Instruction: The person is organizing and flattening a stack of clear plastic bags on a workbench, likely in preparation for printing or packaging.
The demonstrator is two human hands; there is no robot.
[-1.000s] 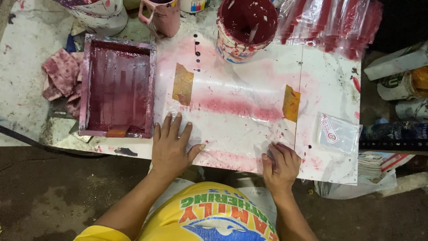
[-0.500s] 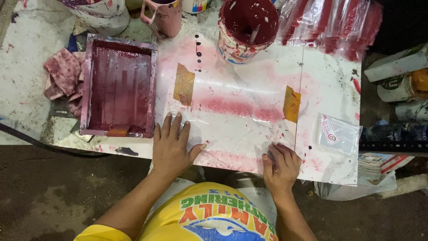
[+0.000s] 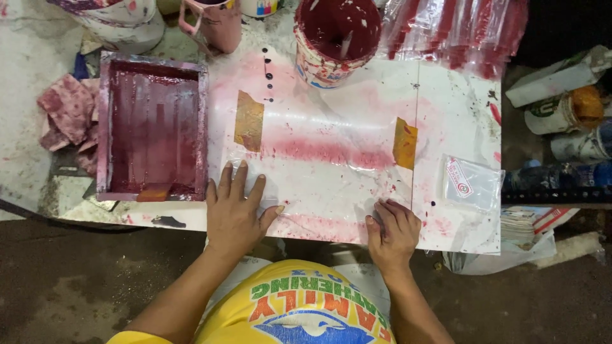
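Nearest the body, the left hand (image 3: 234, 213) lies flat with fingers spread on the near left corner of a clear plastic sheet (image 3: 325, 165), gripping nothing. The right hand (image 3: 394, 230) has its fingers curled down onto the sheet's near right edge; whether they pinch it I cannot tell. The sheet lies between and beyond both hands on the white board (image 3: 456, 127), held at its far corners by two tan tape strips (image 3: 248, 121). Just left of the left hand sits a red-stained tray (image 3: 153, 127). Right of the sheet, bare board holds a small clear bag (image 3: 472, 185). Beyond, touching the sheet's far edge, stands a red paint bucket (image 3: 335, 38).
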